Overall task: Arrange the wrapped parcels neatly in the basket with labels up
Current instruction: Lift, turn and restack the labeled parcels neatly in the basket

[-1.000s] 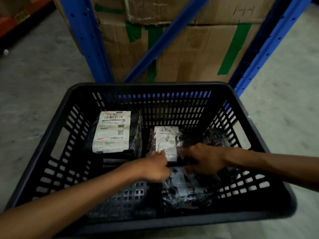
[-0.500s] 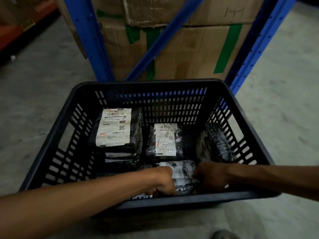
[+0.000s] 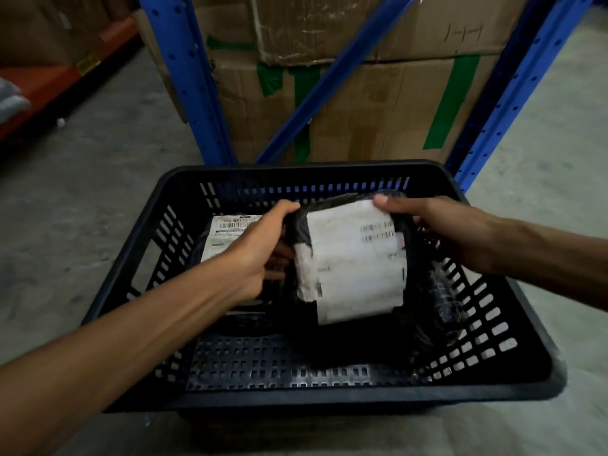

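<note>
A black slotted basket (image 3: pixel 329 398) stands on the floor below me. Both hands hold a black-wrapped parcel (image 3: pixel 353 261) above the basket's middle, its white label facing up at me. My left hand (image 3: pixel 260 248) grips its left edge and my right hand (image 3: pixel 437 225) grips its top right corner. A second wrapped parcel (image 3: pixel 227 230) with its label up lies at the basket's back left, partly hidden by my left hand. Another dark wrapped parcel (image 3: pixel 444 297) leans against the right wall. The middle parcel seen earlier is hidden behind the lifted one.
Blue rack uprights (image 3: pixel 184 77) and a diagonal brace rise just behind the basket, with taped cardboard boxes (image 3: pixel 378 103) between them. An orange shelf beam (image 3: pixel 49 90) runs along the far left. Bare concrete floor (image 3: pixel 65 199) lies on both sides of the basket.
Both hands were down at the basket's near edge on a parcel; they have lifted it up over the basket's middle, label toward me. The camera view has shifted slightly.
</note>
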`<state>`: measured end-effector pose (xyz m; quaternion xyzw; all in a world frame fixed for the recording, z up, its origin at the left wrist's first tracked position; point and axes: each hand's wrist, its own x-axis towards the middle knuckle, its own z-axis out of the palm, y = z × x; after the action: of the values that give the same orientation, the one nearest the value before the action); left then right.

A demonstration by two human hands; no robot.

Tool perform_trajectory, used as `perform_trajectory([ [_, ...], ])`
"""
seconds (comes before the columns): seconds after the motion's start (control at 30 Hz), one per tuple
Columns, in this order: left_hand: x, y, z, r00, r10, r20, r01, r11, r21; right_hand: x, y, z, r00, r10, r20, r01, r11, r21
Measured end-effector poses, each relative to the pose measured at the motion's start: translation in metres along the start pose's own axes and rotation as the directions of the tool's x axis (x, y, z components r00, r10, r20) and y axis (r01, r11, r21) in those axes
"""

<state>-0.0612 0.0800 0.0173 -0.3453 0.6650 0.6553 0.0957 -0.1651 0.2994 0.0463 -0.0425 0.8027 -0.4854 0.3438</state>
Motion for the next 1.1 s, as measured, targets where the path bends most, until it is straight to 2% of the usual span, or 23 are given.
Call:
perform_trajectory([
  [0.07, 0.004, 0.0, 0.013, 0.998, 0.045, 0.036, -0.041, 0.995, -0.092, 0.017, 0.003, 0.011, 0.996, 0.078, -0.05, -0.065, 0.973, 0.222],
  [0.1, 0.008, -0.002, 0.02, 0.995, 0.097, 0.019, -0.095, 0.994, -0.06, 0.028, 0.005, 0.014, 0.988, 0.128, -0.083, -0.1, 0.955, 0.281],
  [0.17, 0.023, -0.007, 0.033, 0.973, 0.214, -0.089, -0.206, 0.974, 0.096, 0.046, 0.007, 0.02, 0.969, 0.201, -0.145, -0.141, 0.927, 0.347],
  [0.27, 0.042, -0.003, 0.044, 0.934, 0.286, -0.215, -0.226, 0.937, 0.268, 0.06, 0.009, 0.028, 0.967, 0.208, -0.144, -0.143, 0.919, 0.368],
  [0.37, 0.06, -0.006, 0.054, 0.939, 0.258, -0.227, -0.149, 0.901, 0.409, 0.074, 0.021, 0.035, 0.971, 0.178, -0.158, -0.127, 0.949, 0.287],
  [0.47, 0.076, -0.014, 0.062, 0.938, 0.242, -0.248, -0.104, 0.879, 0.465, 0.091, 0.034, 0.045, 0.97, 0.156, -0.187, -0.107, 0.963, 0.245],
  [0.6, 0.089, -0.03, 0.067, 0.928, 0.269, -0.258, -0.072, 0.808, 0.584, 0.109, 0.047, 0.064, 0.978, 0.177, -0.109, -0.151, 0.965, 0.213],
  [0.77, 0.098, -0.04, 0.062, 0.947, 0.267, -0.177, -0.065, 0.701, 0.71, 0.12, 0.056, 0.073, 0.978, 0.199, -0.067, -0.195, 0.978, 0.073],
  [0.9, 0.087, -0.028, 0.057, 0.978, 0.183, -0.105, -0.044, 0.665, 0.745, 0.109, 0.044, 0.063, 0.984, 0.181, -0.001, -0.179, 0.974, -0.14],
  [0.93, 0.079, -0.026, 0.057, 0.977, 0.202, -0.075, -0.069, 0.621, 0.781, 0.102, 0.037, 0.059, 0.987, 0.157, 0.017, -0.149, 0.96, -0.237],
  [0.97, 0.068, -0.024, 0.057, 0.964, 0.262, -0.04, -0.111, 0.536, 0.837, 0.093, 0.027, 0.052, 0.993, 0.11, 0.035, -0.086, 0.906, -0.413],
  [1.0, 0.056, -0.022, 0.058, 0.94, 0.341, 0.011, -0.162, 0.419, 0.894, 0.081, 0.015, 0.043, 0.997, 0.048, 0.065, 0.005, 0.767, -0.641],
  [1.03, 0.044, -0.022, 0.06, 0.905, 0.419, 0.075, -0.221, 0.31, 0.925, 0.067, 0.004, 0.033, 0.991, -0.027, 0.128, 0.12, 0.568, -0.814],
  [1.07, 0.032, -0.022, 0.062, 0.873, 0.464, 0.149, -0.291, 0.25, 0.923, 0.052, -0.006, 0.021, 0.968, -0.109, 0.225, 0.249, 0.351, -0.902],
  [1.1, 0.022, -0.025, 0.068, 0.869, 0.442, 0.222, -0.361, 0.261, 0.895, 0.036, -0.011, 0.009, 0.93, -0.169, 0.326, 0.352, 0.157, -0.923],
])
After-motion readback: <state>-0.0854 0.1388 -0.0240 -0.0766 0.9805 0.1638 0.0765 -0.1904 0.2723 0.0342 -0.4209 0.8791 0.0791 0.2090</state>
